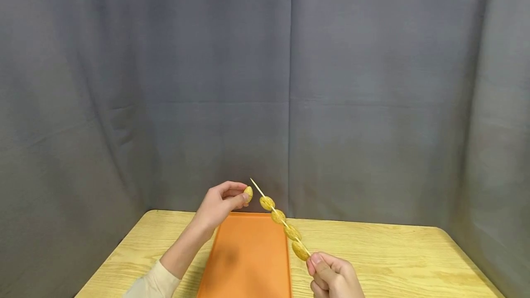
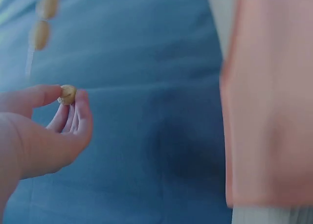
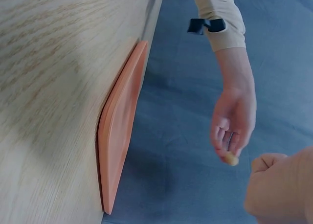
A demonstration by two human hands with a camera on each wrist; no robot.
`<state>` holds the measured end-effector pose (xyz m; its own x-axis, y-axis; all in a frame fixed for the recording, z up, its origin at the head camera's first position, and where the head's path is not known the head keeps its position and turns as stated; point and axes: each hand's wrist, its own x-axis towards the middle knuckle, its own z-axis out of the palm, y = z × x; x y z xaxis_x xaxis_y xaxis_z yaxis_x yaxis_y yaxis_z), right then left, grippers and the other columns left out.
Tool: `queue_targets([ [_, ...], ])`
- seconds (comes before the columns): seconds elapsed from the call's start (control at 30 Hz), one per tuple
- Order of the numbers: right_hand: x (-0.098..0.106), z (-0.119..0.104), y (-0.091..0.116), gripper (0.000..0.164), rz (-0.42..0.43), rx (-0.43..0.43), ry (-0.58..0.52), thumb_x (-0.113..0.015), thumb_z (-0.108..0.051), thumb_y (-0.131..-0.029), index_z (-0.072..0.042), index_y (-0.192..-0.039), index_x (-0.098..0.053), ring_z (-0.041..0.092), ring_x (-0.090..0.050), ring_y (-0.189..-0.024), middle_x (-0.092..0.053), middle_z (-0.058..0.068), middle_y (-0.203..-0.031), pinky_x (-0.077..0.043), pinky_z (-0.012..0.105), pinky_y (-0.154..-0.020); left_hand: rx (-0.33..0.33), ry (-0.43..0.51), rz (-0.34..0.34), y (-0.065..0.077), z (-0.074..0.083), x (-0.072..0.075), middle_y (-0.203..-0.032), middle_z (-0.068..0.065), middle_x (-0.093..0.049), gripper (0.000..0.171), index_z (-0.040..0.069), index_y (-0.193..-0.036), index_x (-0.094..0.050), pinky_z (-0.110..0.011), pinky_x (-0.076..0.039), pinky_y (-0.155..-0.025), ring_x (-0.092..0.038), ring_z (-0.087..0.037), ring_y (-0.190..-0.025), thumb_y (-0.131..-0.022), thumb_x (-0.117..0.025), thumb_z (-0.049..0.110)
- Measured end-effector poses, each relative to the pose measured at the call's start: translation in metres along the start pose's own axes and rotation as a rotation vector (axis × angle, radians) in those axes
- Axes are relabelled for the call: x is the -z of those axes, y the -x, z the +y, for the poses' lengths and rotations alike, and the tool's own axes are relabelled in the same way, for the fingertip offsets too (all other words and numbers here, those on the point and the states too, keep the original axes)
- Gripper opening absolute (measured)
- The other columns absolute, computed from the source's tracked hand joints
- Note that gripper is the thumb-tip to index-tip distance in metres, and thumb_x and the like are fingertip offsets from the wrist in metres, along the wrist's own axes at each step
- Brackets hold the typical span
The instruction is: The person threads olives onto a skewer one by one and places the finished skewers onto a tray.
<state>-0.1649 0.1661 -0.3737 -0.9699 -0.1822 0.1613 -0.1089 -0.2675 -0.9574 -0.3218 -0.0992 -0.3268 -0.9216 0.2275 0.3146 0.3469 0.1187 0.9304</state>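
My left hand pinches a small yellow-brown oval piece with a rough surface between thumb and fingertips. Low on the right, my right hand grips the lower end of a thin wooden skewer. Several similar oval pieces are threaded along it, and its bare pointed tip slants up and left. That tip is close to the held piece but apart from it. The left wrist view shows the loose piece at my fingertips. In the right wrist view, the skewer is hidden behind my right hand.
An orange tray lies on the light wooden table, below and between both hands. Grey curtains hang behind the table and along both sides.
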Motion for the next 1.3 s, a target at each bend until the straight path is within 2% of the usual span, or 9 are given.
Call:
queue_targets([
  [0.1,0.004,0.000,0.002,0.029,-0.017,0.003,-0.025,-0.049,-0.015,-0.107,-0.005,-0.081,-0.056,0.011,-0.016,-0.044,-0.021,-0.004,-0.054,-0.008,0.029,-0.040,0.076,0.271,-0.055,0.006,0.011,-0.001,-0.111,-0.016,-0.067,0.035,-0.003,-0.128,-0.062,-0.039,-0.054,-0.095,-0.069,-0.034,-0.102,-0.096,-0.071,0.009],
  [0.17,0.006,0.000,0.003,0.029,-0.036,0.016,-0.045,-0.049,-0.015,-0.106,-0.005,-0.080,-0.056,0.013,-0.013,-0.044,-0.018,-0.001,-0.054,-0.006,0.031,-0.040,0.102,0.397,-0.069,0.010,0.019,-0.002,-0.114,-0.017,-0.065,0.038,-0.006,-0.131,-0.057,-0.040,-0.052,-0.098,-0.068,-0.035,-0.105,-0.097,-0.069,0.007],
  [0.4,0.007,-0.002,0.009,0.028,-0.019,0.033,-0.042,-0.048,-0.011,-0.103,-0.004,-0.076,-0.053,0.017,-0.008,-0.043,-0.009,0.013,-0.054,-0.002,0.037,-0.041,0.078,0.618,-0.080,0.023,0.036,-0.001,-0.119,-0.020,-0.065,0.041,-0.009,-0.136,-0.052,-0.041,-0.047,-0.105,-0.067,-0.032,-0.106,-0.098,-0.063,0.001],
  [0.63,0.010,-0.006,0.016,0.027,0.038,-0.034,0.031,-0.053,-0.016,-0.099,-0.003,-0.074,-0.053,0.008,-0.019,-0.043,-0.025,-0.005,-0.051,-0.014,0.024,-0.039,0.051,0.719,-0.072,0.031,0.043,-0.002,-0.130,-0.026,-0.059,0.040,-0.008,-0.138,-0.050,-0.041,-0.043,-0.108,-0.063,-0.034,-0.116,-0.101,-0.060,0.002],
  [0.67,0.010,-0.006,0.017,0.030,0.036,-0.033,0.033,-0.054,-0.017,-0.099,0.000,-0.074,-0.051,0.008,-0.019,-0.043,-0.026,-0.006,-0.051,-0.013,0.025,-0.039,0.045,0.727,-0.075,0.032,0.043,-0.003,-0.131,-0.026,-0.059,0.039,-0.008,-0.138,-0.051,-0.041,-0.042,-0.109,-0.062,-0.035,-0.118,-0.101,-0.060,0.003],
  [0.8,0.013,-0.007,0.019,0.033,0.035,-0.034,0.043,-0.055,-0.019,-0.098,0.002,-0.074,-0.049,0.008,-0.019,-0.043,-0.025,-0.006,-0.051,-0.012,0.026,-0.039,0.027,0.756,-0.087,0.032,0.046,-0.006,-0.130,-0.023,-0.060,0.039,-0.007,-0.138,-0.052,-0.039,-0.042,-0.109,-0.060,-0.033,-0.121,-0.102,-0.062,0.005],
  [1.07,0.014,-0.010,0.022,0.030,0.058,-0.007,0.046,-0.048,-0.008,-0.102,-0.001,-0.073,-0.050,0.013,-0.011,-0.043,-0.006,0.019,-0.056,-0.003,0.035,-0.040,0.021,0.786,-0.058,0.031,0.048,-0.013,-0.119,-0.015,-0.063,0.036,-0.007,-0.136,-0.048,-0.040,-0.042,-0.109,-0.063,-0.029,-0.114,-0.102,-0.059,0.000],
  [1.2,0.013,-0.011,0.022,0.030,0.063,-0.007,0.051,-0.047,-0.007,-0.102,0.000,-0.073,-0.049,0.013,-0.011,-0.043,-0.008,0.015,-0.054,-0.002,0.035,-0.040,0.013,0.796,-0.051,0.031,0.049,-0.015,-0.116,-0.015,-0.063,0.034,-0.007,-0.133,-0.048,-0.041,-0.041,-0.110,-0.064,-0.028,-0.110,-0.101,-0.060,-0.002],
  [1.3,0.012,-0.011,0.023,0.029,0.077,-0.021,0.067,-0.048,-0.008,-0.101,-0.001,-0.073,-0.050,0.010,-0.013,-0.042,-0.014,0.004,-0.050,-0.005,0.031,-0.039,0.012,0.801,-0.045,0.031,0.049,-0.016,-0.116,-0.016,-0.062,0.033,-0.007,-0.132,-0.049,-0.042,-0.041,-0.110,-0.063,-0.029,-0.112,-0.101,-0.059,-0.002],
])
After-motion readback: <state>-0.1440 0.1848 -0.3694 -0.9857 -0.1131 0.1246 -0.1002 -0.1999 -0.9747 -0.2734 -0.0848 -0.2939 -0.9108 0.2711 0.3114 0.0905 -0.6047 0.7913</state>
